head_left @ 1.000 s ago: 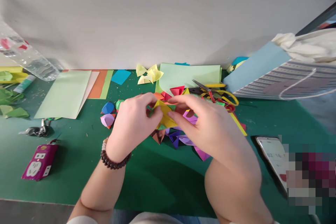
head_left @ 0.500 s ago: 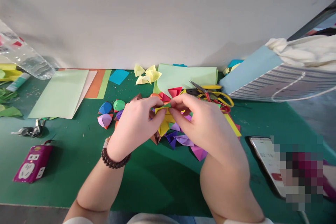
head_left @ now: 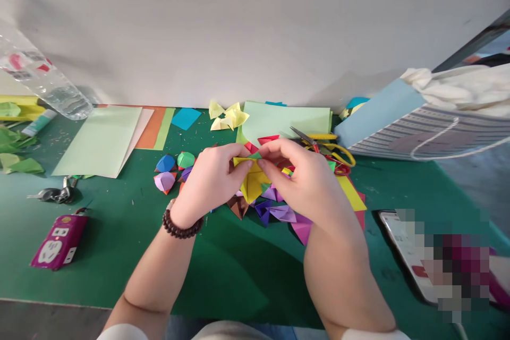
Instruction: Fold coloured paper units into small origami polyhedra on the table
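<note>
Between my two hands is a yellow folded paper piece (head_left: 252, 183) with a bit of green paper (head_left: 255, 155) at its top edge. My left hand (head_left: 213, 180), with a dark bead bracelet (head_left: 182, 226) at the wrist, pinches it from the left. From the right, my right hand (head_left: 300, 178) grips the same edge with thumb and forefinger. Below and around them lie folded paper pieces, among them a brown one (head_left: 239, 206), a lilac one (head_left: 282, 213) and a magenta one (head_left: 303, 228). Parts of this pile are hidden behind my hands.
Left of my hands sit small paper shapes, such as a blue one (head_left: 165, 163). Pale green sheets (head_left: 98, 141), scissors (head_left: 342, 154) and a paper bag (head_left: 382, 117) stand further out. A phone (head_left: 406, 260) lies right, a purple power strip (head_left: 59, 241) left.
The yellow piece now shows more of its front between my hands, and my fingers have shifted slightly along its top edge. The whole view has moved a little.
</note>
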